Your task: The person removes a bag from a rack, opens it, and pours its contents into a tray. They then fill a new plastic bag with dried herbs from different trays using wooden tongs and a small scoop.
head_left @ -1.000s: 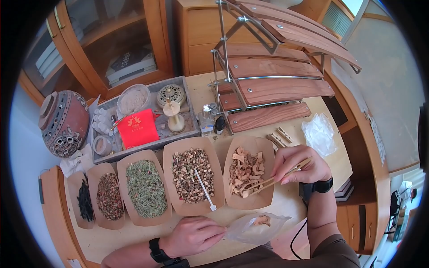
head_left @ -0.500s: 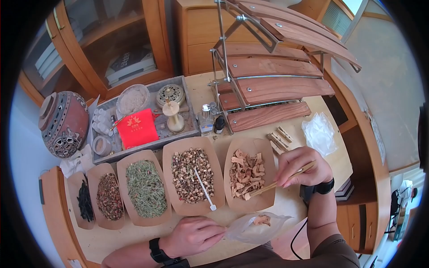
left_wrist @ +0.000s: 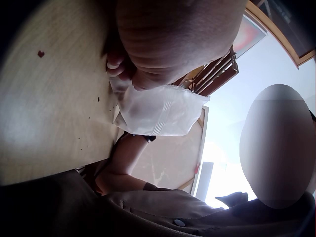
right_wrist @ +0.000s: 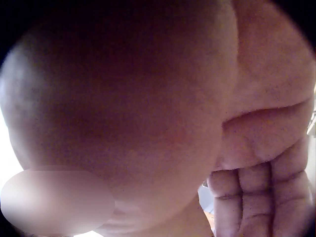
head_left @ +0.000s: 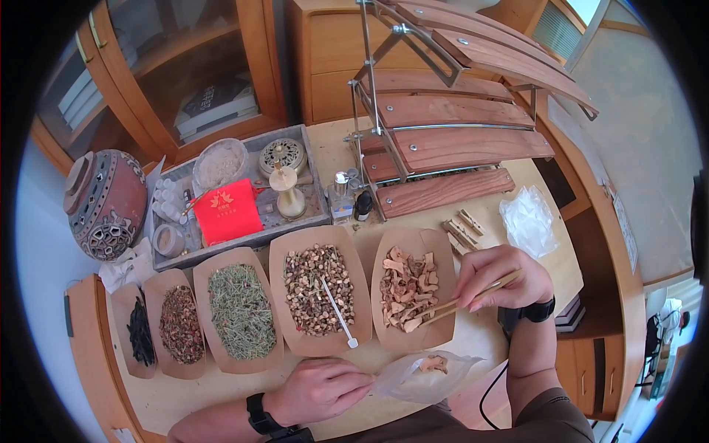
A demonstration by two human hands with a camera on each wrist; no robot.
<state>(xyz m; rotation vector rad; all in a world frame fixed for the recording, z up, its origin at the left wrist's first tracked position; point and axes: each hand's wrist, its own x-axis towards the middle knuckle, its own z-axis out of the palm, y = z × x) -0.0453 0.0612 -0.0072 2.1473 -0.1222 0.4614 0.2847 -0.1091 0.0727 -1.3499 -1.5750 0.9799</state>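
Observation:
My right hand (head_left: 509, 275) holds a pair of slim wooden tweezers (head_left: 442, 310), their tips down at the near end of the rightmost paper tray (head_left: 391, 338). Pale brown dried slices (head_left: 402, 284) fill that tray. Low at the front, my left hand (head_left: 325, 387) pinches the edge of a translucent white bag (head_left: 425, 385), whose mouth stands open with a few slices (head_left: 434, 363) inside. The left wrist view shows the bag (left_wrist: 158, 113) hanging from curled fingers by the table. Mostly palm (right_wrist: 266, 98) fills the right wrist view, and the tweezers are hidden there.
Left of the slices, more paper trays hold chopped roots (head_left: 317, 284) with a white scoop (head_left: 340, 317), green herb (head_left: 242, 310), reddish bits and dark strips. Behind stand a grey tray (head_left: 314, 170), small bottles (head_left: 341, 203), a slatted wooden rack (head_left: 458, 148) and a crumpled plastic bag (head_left: 528, 221).
The tweezers' tips have drawn a little right, toward the tray's near right edge, and my right hand has shifted slightly right. My left hand and the bag have stayed in place.

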